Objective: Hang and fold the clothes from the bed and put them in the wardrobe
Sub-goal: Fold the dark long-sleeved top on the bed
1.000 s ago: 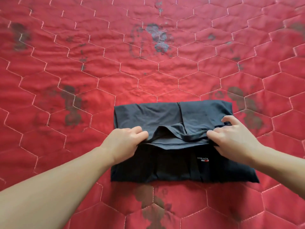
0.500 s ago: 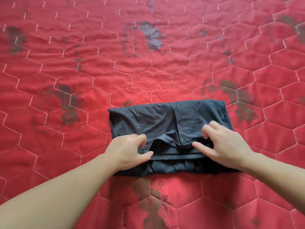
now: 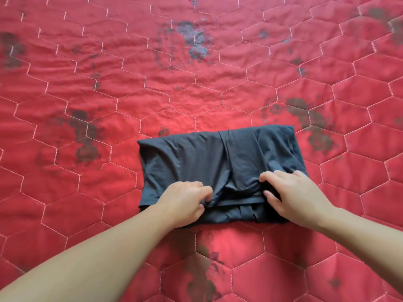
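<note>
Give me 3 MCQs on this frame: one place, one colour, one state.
1. Where does the dark garment lie?
A. on the red quilted bedspread
B. on a hanger
C. in a drawer

2. What colour is the garment?
A. white
B. dark navy-grey
C. yellow

3. What are the hands doing?
A. both off the cloth
B. only one touches it
C. left hand and right hand both grip its near fold

Key: 1 A, quilt shows all round it; 2 B, dark against red; 3 C, fingers of both curl into the fabric.
</note>
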Tool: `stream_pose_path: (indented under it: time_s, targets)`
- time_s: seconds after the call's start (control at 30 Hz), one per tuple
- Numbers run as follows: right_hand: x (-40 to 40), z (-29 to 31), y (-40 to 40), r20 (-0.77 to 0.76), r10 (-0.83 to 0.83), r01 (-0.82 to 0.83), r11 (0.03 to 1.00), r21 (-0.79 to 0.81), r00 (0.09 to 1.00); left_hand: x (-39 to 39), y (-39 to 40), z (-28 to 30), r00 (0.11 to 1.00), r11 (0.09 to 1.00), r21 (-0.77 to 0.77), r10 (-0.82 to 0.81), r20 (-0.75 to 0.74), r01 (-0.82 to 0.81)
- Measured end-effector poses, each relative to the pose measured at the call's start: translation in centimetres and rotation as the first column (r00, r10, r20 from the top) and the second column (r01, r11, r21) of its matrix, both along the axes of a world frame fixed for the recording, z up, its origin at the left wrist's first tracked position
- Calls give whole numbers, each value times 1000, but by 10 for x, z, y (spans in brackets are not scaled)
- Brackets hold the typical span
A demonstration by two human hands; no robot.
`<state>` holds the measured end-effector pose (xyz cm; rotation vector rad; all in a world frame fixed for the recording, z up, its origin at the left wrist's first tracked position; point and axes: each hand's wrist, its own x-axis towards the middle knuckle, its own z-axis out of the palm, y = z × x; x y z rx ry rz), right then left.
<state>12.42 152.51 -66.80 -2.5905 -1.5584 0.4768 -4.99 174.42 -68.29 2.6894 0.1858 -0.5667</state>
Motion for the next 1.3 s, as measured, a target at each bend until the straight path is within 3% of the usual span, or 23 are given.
stream_pose_path:
  time_s: [0.1, 0.2, 0.27, 0.4, 0.47, 0.5, 0.57, 0.63, 0.77, 0.83, 0.93, 1.0, 1.07, 1.13, 1.2, 1.27, 1.3]
  targets:
    - [-1, -4, -4, 75, -62, 58, 997, 54, 995, 0, 0, -2, 996, 998, 3, 69, 59, -69]
    - [-3, -8, 8, 173, -20, 2, 994, 107, 985, 9, -7, -3, 981, 991, 35, 120, 152, -126]
    - [-7, -12, 18, 160, -44, 26, 993, 114, 986, 17, -14, -5, 975, 986, 52, 148, 165, -159]
    - [-7, -10, 34, 48, -203, 177, 929, 325, 978, 24, -23, -8, 958, 975, 16, 213, 194, -220]
    - [-8, -3, 32, 66, -126, 94, 927, 362, 990, 18, -21, -9, 960, 979, -47, 206, 188, -201]
    - [-9, -1, 28, 81, -41, 16, 955, 296, 996, 15, -18, -9, 971, 984, -52, 174, 162, -168]
    - [-13, -1, 18, 37, 129, -129, 992, -10, 991, 7, -14, -9, 993, 996, -30, 82, 85, -79]
    - [-15, -5, 7, -64, 144, -153, 974, -170, 988, 2, -14, -8, 998, 999, -24, 31, 49, -30]
    - [-14, -7, 3, -63, -111, 117, 987, 109, 992, 13, -21, -3, 967, 996, -1, 83, 243, -85]
    - [-9, -8, 3, -33, -291, 292, 954, 62, 956, 23, -29, -3, 960, 993, 39, 98, 261, -112]
    - [-6, -14, -4, 46, -506, 508, 859, -66, 861, 35, -45, -9, 998, 993, 102, 64, 29, -67]
    - [-7, -15, -9, 8, -703, 702, 710, -56, 711, 43, -53, -11, 991, 990, 77, 123, -53, -119]
    - [-8, -15, -9, -43, -855, 847, 519, -114, 517, 50, -59, -5, 978, 978, 23, 205, 45, -206]
    - [-9, -17, -11, -86, -888, 871, 460, -173, 452, 55, -63, 1, 920, 961, -19, 270, 284, -277]
    - [-4, -17, -10, -315, -887, 908, 395, -141, 337, 60, -66, 5, 893, 953, -107, 302, 334, -283]
    - [0, -12, -5, -554, -820, 952, 267, -152, 141, 65, -72, 3, 947, 947, -175, 293, 131, -269]
    - [1, -9, -2, -601, -796, 958, 223, -178, 73, 68, -76, 0, 964, 954, -155, 263, 34, -255]
